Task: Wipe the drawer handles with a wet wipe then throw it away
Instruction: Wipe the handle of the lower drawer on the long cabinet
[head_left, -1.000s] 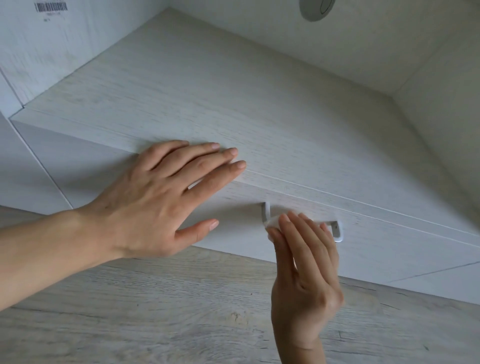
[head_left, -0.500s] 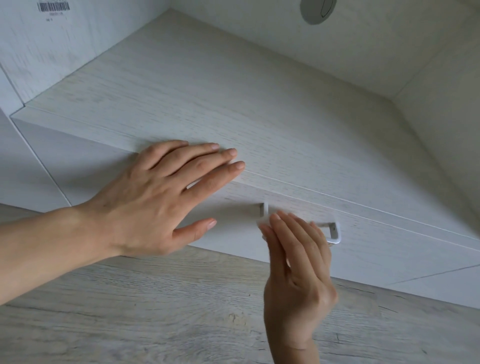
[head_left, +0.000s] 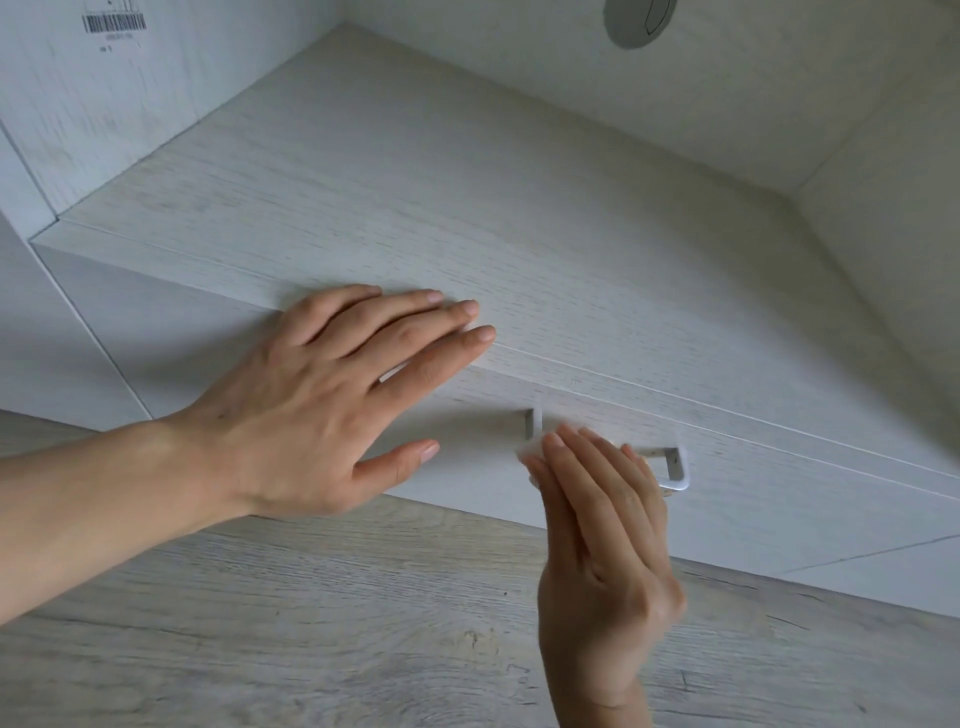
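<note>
A white metal drawer handle (head_left: 675, 470) sits on the pale wood drawer front (head_left: 779, 499). My right hand (head_left: 602, 530) reaches up from below with straight fingers and presses a small white wet wipe (head_left: 529, 451) against the handle's left part, covering most of the bar. Only the handle's left post and right corner show. My left hand (head_left: 332, 405) lies flat with spread fingers across the front edge of the cabinet top (head_left: 519, 208) and the drawer front, holding nothing.
The cabinet top runs back into a recess with white walls at left, back and right. A grey round cable grommet (head_left: 639, 21) sits in the back panel, and a barcode sticker (head_left: 114, 23) is on the left wall. Grey wood-look floor (head_left: 311, 623) lies below.
My right hand and the wipe have slid left along the handle, uncovering its right corner. My left hand has stayed in place.
</note>
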